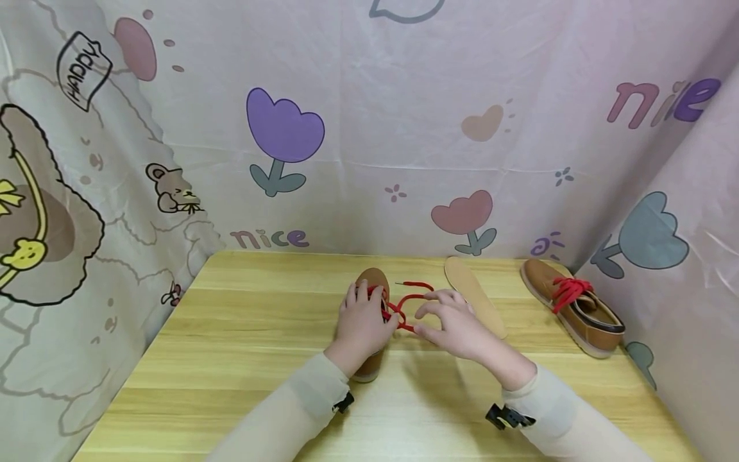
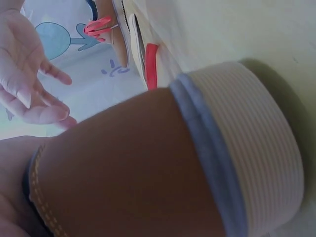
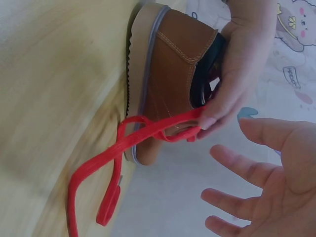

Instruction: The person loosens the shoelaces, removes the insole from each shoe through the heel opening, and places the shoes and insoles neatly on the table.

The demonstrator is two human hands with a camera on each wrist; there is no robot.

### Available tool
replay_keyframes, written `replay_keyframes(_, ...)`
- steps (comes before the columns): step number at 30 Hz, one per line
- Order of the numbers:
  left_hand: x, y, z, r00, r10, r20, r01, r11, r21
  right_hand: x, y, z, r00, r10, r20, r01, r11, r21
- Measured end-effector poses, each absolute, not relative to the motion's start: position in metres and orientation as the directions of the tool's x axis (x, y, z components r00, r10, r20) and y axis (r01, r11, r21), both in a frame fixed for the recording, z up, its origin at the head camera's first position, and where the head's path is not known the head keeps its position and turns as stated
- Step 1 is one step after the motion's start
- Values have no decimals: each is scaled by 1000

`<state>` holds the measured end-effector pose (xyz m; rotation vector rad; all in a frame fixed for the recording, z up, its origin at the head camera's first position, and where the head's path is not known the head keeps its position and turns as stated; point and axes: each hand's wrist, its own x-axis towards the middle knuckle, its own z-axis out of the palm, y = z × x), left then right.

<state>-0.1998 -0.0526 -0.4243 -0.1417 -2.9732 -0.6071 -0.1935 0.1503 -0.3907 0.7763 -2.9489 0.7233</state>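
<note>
A brown shoe (image 1: 368, 371) stands upright on the table, its toe pointing away from me. Over its lacing lies my left hand (image 1: 365, 324), and in the right wrist view the thumb and fingertips of that hand (image 3: 238, 74) pinch the red shoelace (image 3: 111, 152) at the shoe's top. Loose lengths of the lace trail off to the right onto the table. My right hand (image 1: 453, 326) hovers just right of the shoe, beside the lace; the right wrist view shows its fingers (image 3: 237, 165) spread and holding nothing. The heel (image 2: 128, 158) fills much of the left wrist view.
A tan insole (image 1: 475, 298) lies flat behind the right hand. Farther right, near the table's edge, sits a second brown shoe (image 1: 600, 330) with its red lace tied in a bow (image 1: 571, 292). Printed curtains (image 1: 369, 141) enclose the wooden table (image 1: 248, 340) at the back and sides.
</note>
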Motion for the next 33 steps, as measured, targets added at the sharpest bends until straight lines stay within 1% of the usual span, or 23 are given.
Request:
replay_keyframes(5, -201, -49, -426, -988, 94, 123, 131, 932, 337, -192, 155, -387, -877, -463, 127, -469, 771, -430)
replay_keyframes(16, -200, -56, -424, -980, 121, 158, 162, 944, 287, -191, 165, -377, -880, -457, 131, -467, 781, -415)
replay_keyframes(22, -200, -65, -427, -977, 116, 177, 164, 943, 288, -192, 175, -374, -879, -455, 143, -471, 785, -403)
replay_keyframes(28, -199, -75, -426, -979, 101, 174, 149, 946, 287, -193, 185, -369, -871, -470, 147, -484, 765, -424)
replay_keyframes(33, -199, -87, -427, -977, 96, 190, 149, 946, 289, -193, 193, -365, -877, -462, 133, -472, 776, -418)
